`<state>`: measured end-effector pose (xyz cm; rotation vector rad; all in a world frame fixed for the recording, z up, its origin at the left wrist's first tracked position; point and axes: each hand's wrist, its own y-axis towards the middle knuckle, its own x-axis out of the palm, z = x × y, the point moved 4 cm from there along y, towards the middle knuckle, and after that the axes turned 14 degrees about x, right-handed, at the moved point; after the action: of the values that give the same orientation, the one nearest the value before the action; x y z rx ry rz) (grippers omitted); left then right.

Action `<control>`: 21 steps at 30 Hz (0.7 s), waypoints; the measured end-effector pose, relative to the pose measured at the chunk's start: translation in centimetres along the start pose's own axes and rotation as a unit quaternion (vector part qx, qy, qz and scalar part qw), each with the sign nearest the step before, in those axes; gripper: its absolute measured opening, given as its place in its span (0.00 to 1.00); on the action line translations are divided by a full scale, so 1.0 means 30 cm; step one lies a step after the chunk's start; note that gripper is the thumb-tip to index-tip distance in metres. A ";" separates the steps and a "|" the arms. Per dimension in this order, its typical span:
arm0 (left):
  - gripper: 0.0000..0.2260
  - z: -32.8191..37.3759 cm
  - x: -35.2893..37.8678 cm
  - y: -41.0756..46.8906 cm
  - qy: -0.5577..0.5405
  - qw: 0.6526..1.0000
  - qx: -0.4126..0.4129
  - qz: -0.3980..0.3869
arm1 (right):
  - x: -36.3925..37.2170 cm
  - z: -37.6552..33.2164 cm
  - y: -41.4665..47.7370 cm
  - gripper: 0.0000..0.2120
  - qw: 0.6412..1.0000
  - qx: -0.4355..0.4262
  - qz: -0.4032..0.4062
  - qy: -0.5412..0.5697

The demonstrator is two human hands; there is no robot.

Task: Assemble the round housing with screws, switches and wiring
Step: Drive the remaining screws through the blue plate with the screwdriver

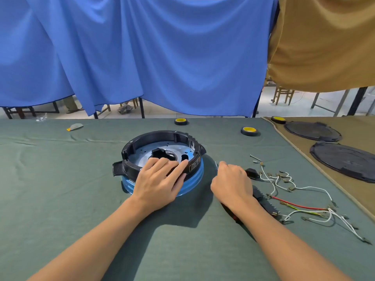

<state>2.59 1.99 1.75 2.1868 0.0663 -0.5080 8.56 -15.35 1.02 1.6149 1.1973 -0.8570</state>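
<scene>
One round housing (158,136), centre frame: likely rigid, light; take by rim. Left hand (160,179) flat on it, released; right hand (231,181) curled, cannot tell contents.

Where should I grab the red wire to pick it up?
Pinch the red wire at its middle, coming straight down from above. It lies flat on the green cloth, and the middle stretch is bare, while its right end runs into the white wires.
</scene>
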 end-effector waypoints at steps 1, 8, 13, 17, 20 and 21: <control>0.09 0.002 -0.001 0.000 0.012 1.000 -0.002 -0.003 | 0.001 0.002 0.003 0.05 1.000 -0.002 -0.003 0.003; 0.10 0.066 0.043 0.108 0.062 0.989 -0.117 -0.060 | -0.031 0.062 0.088 0.09 0.999 -0.004 -0.019 0.047; 0.05 0.092 0.086 0.146 0.132 0.976 -0.140 -0.100 | -0.081 0.190 0.244 0.09 0.999 -0.007 -0.027 0.021; 0.10 0.092 0.094 0.137 0.155 0.974 -0.126 -0.102 | -0.076 0.276 0.328 0.17 0.995 0.012 -0.044 -0.088; 0.10 0.092 0.094 0.135 0.154 0.974 -0.128 -0.105 | -0.055 0.288 0.337 0.17 0.987 -0.004 -0.079 -0.139; 0.09 0.092 0.095 0.135 0.151 0.974 -0.128 -0.107 | -0.052 0.287 0.336 0.16 0.985 -0.010 -0.083 -0.153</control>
<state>5.16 -3.03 2.20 1.9941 0.5095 -0.2622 17.71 -25.01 2.24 1.3231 1.1257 -1.1493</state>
